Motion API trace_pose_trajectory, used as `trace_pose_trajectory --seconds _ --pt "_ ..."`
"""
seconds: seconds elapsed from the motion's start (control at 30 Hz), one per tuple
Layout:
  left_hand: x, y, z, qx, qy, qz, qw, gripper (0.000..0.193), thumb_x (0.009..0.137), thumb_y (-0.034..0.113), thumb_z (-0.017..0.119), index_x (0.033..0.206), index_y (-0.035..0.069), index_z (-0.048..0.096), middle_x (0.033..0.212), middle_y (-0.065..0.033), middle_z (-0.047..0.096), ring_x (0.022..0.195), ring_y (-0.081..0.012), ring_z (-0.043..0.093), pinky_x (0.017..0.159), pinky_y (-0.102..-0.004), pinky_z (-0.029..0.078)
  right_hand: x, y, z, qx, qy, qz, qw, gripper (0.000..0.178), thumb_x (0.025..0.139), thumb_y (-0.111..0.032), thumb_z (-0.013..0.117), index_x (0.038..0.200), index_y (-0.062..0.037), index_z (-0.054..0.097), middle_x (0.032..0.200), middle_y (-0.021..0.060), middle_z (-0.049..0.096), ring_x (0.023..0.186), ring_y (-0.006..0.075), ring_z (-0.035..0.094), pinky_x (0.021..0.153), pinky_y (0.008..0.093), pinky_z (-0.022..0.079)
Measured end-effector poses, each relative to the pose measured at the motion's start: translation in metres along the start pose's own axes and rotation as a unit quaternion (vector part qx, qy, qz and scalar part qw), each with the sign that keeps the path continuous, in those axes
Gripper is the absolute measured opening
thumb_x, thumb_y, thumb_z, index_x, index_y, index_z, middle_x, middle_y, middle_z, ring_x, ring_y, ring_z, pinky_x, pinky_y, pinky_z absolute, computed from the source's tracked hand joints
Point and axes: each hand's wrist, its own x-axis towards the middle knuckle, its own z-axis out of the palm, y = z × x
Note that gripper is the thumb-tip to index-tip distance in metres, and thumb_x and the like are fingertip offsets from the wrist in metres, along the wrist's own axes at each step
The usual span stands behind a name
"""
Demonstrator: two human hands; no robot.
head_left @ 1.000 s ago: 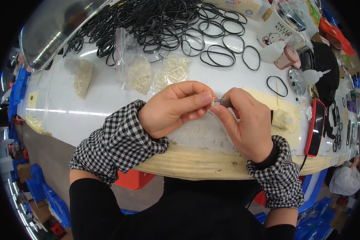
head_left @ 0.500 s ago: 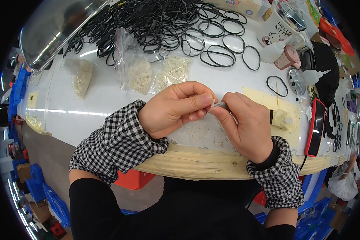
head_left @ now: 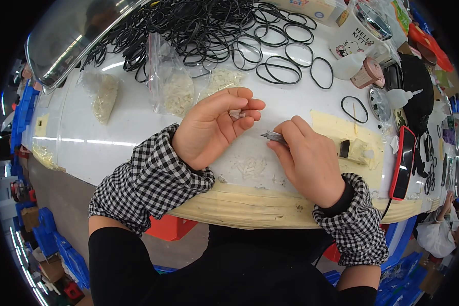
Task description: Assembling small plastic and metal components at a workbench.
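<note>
My left hand [head_left: 209, 125] is turned partly palm-up with curled fingers, holding small white pieces [head_left: 236, 114] against them. A short gap to the right separates it from my right hand [head_left: 311, 158], which pinches a small grey metal blade [head_left: 274, 136] between thumb and fingers, its dark tip pointing left. Below both hands a loose scatter of small pale strips [head_left: 250, 167] lies on the white tabletop. Beyond my left hand lie clear plastic bags of similar pale pieces: one bag [head_left: 177, 94] upright-looking, another [head_left: 224, 80] partly behind my fingers, a third [head_left: 105, 99] farther left.
A tangled heap of black rubber rings [head_left: 188, 30] covers the back, with several loose rings nearby. At right are a yellowish sheet [head_left: 336, 130] bearing a small block [head_left: 359, 151], a red-edged phone [head_left: 404, 163], and a white cup [head_left: 354, 38]. Yellowed tape [head_left: 239, 206] lines the front edge.
My hands have separated. The left has rotated open-palmed with its fingers curled around small white pieces, and the right has drawn slightly back, exposing the blade.
</note>
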Motion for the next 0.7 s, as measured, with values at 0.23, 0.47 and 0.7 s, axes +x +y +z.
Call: trace_pose_trajectory --seconds 0.23,0.47,0.7 --pt "-0.003 -0.006 0.002 0.127 -0.071 -0.043 0.988 0.014 0.094 0.013 0.054 0.104 0.003 0.057 0.093 -0.0026 0.059 0.081 -0.0069 0.054 0.072 -0.0184 0.046 0.005 -0.002 -0.005 0.125 0.104 0.012 0.987 0.015 0.081 -0.008 0.064 0.089 -0.0034 0.052 0.081 0.0095 0.053 0.062 0.0277 0.057 0.053 0.0346 0.045" --pt "-0.004 -0.008 0.001 0.075 -0.137 -0.079 0.985 0.013 0.096 0.015 0.052 0.102 0.004 0.056 0.088 0.0007 0.056 0.076 -0.0055 0.051 0.069 -0.0179 0.043 0.004 -0.005 -0.003 0.192 0.134 -0.014 0.972 0.017 0.081 -0.010 0.067 0.090 -0.0029 0.053 0.080 0.0085 0.052 0.061 0.0235 0.057 0.051 0.0310 0.044" --pt "-0.005 -0.006 0.003 0.090 -0.149 -0.055 0.983 0.015 0.097 0.019 0.049 0.098 0.004 0.054 0.086 0.0015 0.055 0.067 -0.0039 0.044 0.064 -0.0168 0.038 0.006 -0.004 -0.014 0.131 0.101 -0.035 0.986 0.030 0.080 -0.029 0.070 0.081 -0.0038 0.054 0.071 0.0074 0.057 0.056 0.0210 0.057 0.047 0.0295 0.043"
